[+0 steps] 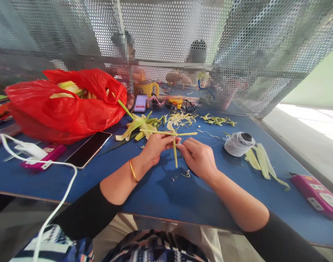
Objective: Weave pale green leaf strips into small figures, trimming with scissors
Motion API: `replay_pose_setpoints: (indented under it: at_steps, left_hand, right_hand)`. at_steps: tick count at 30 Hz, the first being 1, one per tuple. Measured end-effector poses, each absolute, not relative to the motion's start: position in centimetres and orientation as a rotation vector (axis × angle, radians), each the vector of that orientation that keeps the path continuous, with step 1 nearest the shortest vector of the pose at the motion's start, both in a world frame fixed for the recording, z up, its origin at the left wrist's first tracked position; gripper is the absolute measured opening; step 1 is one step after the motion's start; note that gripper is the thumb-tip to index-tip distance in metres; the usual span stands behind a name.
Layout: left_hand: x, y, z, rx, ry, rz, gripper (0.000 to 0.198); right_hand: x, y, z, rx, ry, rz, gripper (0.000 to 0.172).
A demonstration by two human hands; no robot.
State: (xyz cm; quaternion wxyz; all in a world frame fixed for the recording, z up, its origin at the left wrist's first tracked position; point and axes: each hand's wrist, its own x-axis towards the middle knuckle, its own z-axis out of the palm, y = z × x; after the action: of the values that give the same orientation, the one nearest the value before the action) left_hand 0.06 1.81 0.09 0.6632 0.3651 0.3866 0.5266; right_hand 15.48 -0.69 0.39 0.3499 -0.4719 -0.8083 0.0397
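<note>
Above the blue table, my left hand (154, 148) is closed on a cross-shaped piece of pale green corn husk (175, 154), pinching it near where its strips meet. One strip hangs down, others stick out to both sides, and a wider flap points up. Close to the crossing on the right, my right hand (199, 157) has its fingers curled into a pinch. Whatever lies between those fingertips is too small to make out. A spool of white thread (237, 145) stands to the right, with loose husk strips (263, 162) beside it.
A red plastic bag (65, 116) holding husks stands at the left, near a dark phone (90, 148) and a white charger with cable (31, 150). Husk pieces (139, 125) lie behind my hands. A pink box (316, 194) sits right. Perforated metal screen (166, 32) closes the back; people sit beyond.
</note>
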Motion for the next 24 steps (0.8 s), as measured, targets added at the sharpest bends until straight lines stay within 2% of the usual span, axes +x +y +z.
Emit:
replay_pose_setpoints:
  at_steps: [2,4,8,13,21,24]
  left_hand:
    - [-0.2,1.9,0.5,0.814,0.864,1.143,0.004]
    - [-0.4,1.9,0.9,0.818,0.855,1.075,0.006]
    - [-0.2,1.5,0.9,0.832,0.903,1.02,0.006]
    - [0.2,1.4,0.0,0.973,1.019,1.043,0.016]
    - [0.0,1.7,0.1,1.018,1.079,1.054,0.021]
    - [-0.1,1.8,0.2,1.017,1.055,1.021,0.019]
  right_hand:
    - [16.2,-0.3,0.9,-1.233,-2.029,-0.232,0.03]
    - [16.7,0.2,1.0,-1.22,-2.047,-0.371,0.022]
    - [16.7,1.0,0.4,-1.219,-2.284,-0.318,0.025]
    - [16.5,0.7,0.4,-1.231,-2.361,-0.36,0.031]
    - [17.0,0.2,1.9,-1.211,-2.372,0.003,0.029]
    - [17.3,0.5,2.1,-1.277,-2.306,0.324,0.029]
